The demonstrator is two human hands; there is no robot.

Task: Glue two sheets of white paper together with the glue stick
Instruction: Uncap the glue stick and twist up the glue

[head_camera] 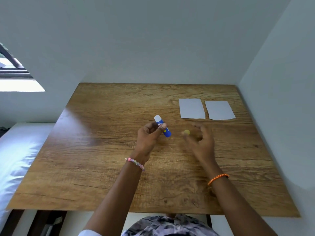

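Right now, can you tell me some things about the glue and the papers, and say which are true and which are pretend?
1. The left hand holds the blue glue stick. True.
2. The two paper sheets are stacked. False: they lie side by side, apart, on the wooden table.
3. The small yellow cap is at the right hand's fingers. True.
4. The papers lie near the left hand. False: they are beyond the right hand.
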